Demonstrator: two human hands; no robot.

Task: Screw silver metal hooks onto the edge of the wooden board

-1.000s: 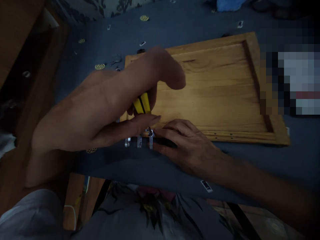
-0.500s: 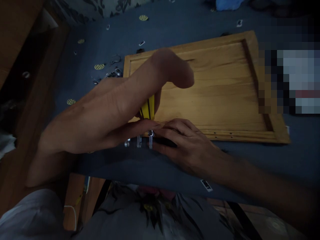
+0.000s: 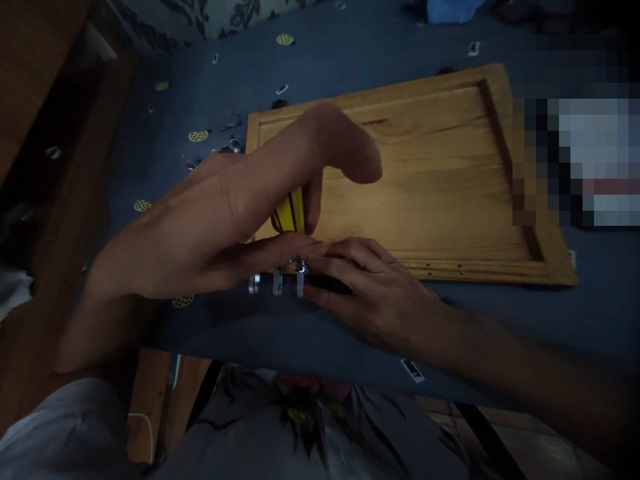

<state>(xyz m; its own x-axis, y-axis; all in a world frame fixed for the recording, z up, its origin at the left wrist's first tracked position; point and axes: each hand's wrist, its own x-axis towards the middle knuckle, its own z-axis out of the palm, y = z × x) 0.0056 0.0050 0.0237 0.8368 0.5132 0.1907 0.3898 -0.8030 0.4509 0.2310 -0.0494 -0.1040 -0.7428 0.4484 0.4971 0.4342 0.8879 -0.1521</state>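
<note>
My left hand (image 3: pixel 200 207) is closed around the yellow handle with black stripes (image 3: pixel 290 212) of what looks like a screwdriver. Its tip is hidden behind the fingers, by the near edge of a framed wooden panel (image 3: pixel 420 187). Against the same edge lies my right hand (image 3: pixel 380 287), its fingertips pinched at a small metal hook (image 3: pixel 300 277). The fingertips of both hands meet there. Two more metal hooks, a middle one (image 3: pixel 277 283) and a left one (image 3: pixel 254 284), stick out from the panel edge just left of it.
The panel lies on a dark blue patterned cloth (image 3: pixel 320 340). Loose metal pieces (image 3: pixel 230 145) lie beyond my left wrist. Small screw heads or holes dot the panel's near rail. A blue item (image 3: pixel 453 9) sits at the back, and a pixelated patch covers the right side.
My left hand has shifted slightly left with the yellow handle, which leans a little differently. The right hand stays at the metal hook. The whole view has moved slightly.
</note>
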